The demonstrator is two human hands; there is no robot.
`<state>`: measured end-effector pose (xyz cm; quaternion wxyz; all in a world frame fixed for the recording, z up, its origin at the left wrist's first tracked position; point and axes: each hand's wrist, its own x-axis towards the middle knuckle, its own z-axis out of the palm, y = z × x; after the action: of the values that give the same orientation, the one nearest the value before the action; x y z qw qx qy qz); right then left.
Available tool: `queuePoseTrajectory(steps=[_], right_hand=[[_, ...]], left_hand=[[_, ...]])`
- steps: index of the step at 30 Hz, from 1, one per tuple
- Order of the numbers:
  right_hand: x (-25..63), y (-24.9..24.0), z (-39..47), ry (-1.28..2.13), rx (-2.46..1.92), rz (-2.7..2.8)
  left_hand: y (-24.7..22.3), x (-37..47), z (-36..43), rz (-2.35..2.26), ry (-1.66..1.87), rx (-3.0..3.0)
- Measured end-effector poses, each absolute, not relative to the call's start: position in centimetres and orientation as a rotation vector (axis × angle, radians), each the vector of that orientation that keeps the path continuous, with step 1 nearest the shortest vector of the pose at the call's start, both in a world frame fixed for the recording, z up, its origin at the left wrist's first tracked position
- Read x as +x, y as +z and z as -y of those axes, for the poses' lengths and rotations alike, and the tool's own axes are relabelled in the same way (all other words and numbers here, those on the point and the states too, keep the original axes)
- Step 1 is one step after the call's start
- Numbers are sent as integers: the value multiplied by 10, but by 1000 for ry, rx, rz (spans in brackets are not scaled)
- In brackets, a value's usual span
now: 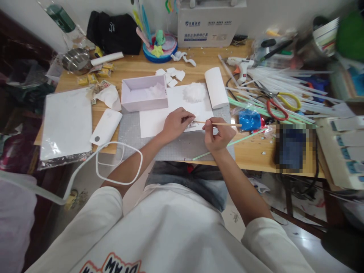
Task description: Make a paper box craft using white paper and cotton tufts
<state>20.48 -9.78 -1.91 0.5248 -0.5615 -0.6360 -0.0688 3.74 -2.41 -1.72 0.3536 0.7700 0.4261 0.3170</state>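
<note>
Over a white sheet (153,123) on a grey cutting mat, my right hand (218,134) is closed around a thin wooden stick (227,124), which points left. The stick's left tip meets the pinched fingers of my left hand (178,123); what those fingers hold is too small to make out. Behind my hands lies a pile of white fluffy material (195,92). An open white box (144,93) with a little white material inside stands at the left of the sheet. A white roll (216,87) lies at the sheet's right edge.
A glue gun (241,67), pliers with red and yellow handles (288,101) and many clear and green sticks lie right. Left are a white power bank (106,127) with a looped cable and a packet of white sheets (66,123). A large carton (212,24) stands behind.
</note>
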Motion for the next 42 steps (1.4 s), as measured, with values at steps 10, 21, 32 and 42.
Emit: queuePoseTrajectory(steps=[10, 21, 32, 42], right_hand=[[208, 8, 78, 87, -1287, 1730], [215, 14, 79, 170, -1352, 1553], [207, -6, 83, 144, -1368, 1414], [208, -27, 82, 218, -1358, 1312]], left_hand=[[-16, 30, 25, -1032, 863, 2020], [-15, 31, 28, -1063, 713, 2080], [-15, 31, 25, -1057, 785, 1992], [58, -51, -34, -1482, 843, 2327]])
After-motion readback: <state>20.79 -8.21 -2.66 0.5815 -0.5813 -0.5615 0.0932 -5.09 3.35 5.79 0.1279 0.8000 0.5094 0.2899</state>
